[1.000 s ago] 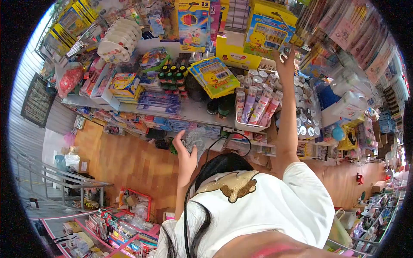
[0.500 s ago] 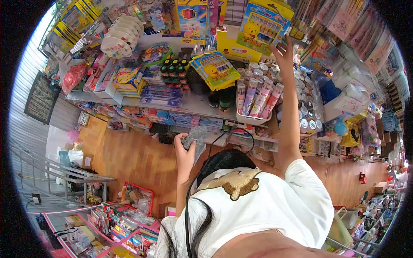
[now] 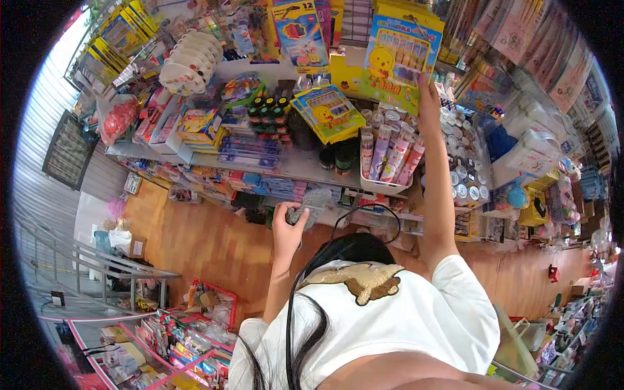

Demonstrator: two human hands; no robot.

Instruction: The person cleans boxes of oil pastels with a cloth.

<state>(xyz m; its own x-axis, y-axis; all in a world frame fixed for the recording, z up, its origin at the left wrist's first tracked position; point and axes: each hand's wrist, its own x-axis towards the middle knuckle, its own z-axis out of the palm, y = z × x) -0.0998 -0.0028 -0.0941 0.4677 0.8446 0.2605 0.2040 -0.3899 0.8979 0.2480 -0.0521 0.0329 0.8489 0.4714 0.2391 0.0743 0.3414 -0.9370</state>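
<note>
My left hand (image 3: 289,226) pinches a crumpled grey cloth (image 3: 316,205) in front of the shelf edge. Raised at the right, my right hand (image 3: 429,107) grips the lower right edge of a hanging yellow-and-blue pack (image 3: 400,58) with a chick printed on it; the fingers behind the pack are hidden. Below it on the shelf lies a stack of similar chick-printed packs (image 3: 328,114). Beside my right forearm stands a white bin (image 3: 385,187) holding several clear tubes with pink and purple contents (image 3: 393,156).
Round-lidded containers (image 3: 465,169) crowd the shelf right of my forearm. Dark green-capped bottles (image 3: 268,112) and small boxes (image 3: 200,125) stand to the left. A blue pack (image 3: 301,36) hangs at the back. A black cable (image 3: 364,209) loops before the shelf. Behind is wooden floor (image 3: 208,237).
My right hand has gone from spread fingers beside the hanging pack to holding its edge. The pack now hangs straighter. My left hand has moved slightly right with the cloth.
</note>
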